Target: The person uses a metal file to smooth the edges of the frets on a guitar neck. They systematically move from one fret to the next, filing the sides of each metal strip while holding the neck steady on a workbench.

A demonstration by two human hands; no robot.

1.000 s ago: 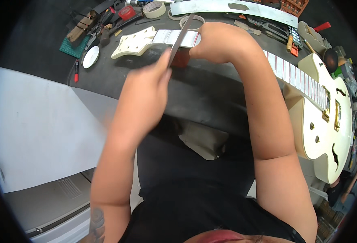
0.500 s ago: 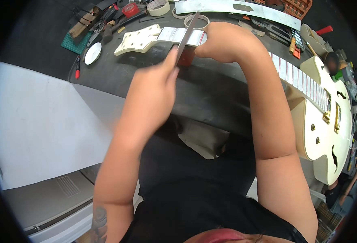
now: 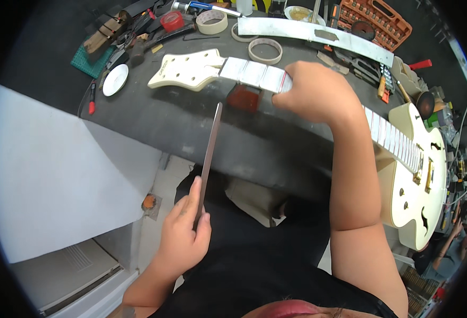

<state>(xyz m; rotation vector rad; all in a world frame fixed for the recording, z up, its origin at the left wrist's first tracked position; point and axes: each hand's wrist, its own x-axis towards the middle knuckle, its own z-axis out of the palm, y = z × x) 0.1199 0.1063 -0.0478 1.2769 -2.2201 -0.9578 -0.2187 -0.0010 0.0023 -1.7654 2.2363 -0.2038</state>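
A cream electric guitar (image 3: 413, 180) lies across the dark workbench (image 3: 191, 127), its headstock (image 3: 185, 71) to the left and its fretboard covered in pale tape. My right hand (image 3: 313, 93) rests on the guitar's neck, fingers curled over it. My left hand (image 3: 183, 233) is low, off the bench's near edge, and grips the lower end of a long flat metal file (image 3: 210, 153) that points up toward the neck. A reddish-brown block (image 3: 243, 98) sits under the neck, near the file's tip.
Tape rolls (image 3: 265, 51), a long metal straightedge (image 3: 313, 33), a white dish (image 3: 115, 79), a red marker (image 3: 92, 98), hand tools and an orange bit case (image 3: 374, 18) crowd the bench's far side. A white sheet (image 3: 53, 175) lies at left. Another person's arm (image 3: 448, 244) shows at far right.
My left hand has pulled the file back from the neck, down and toward me, below the bench edge. My right hand has stayed on the neck.
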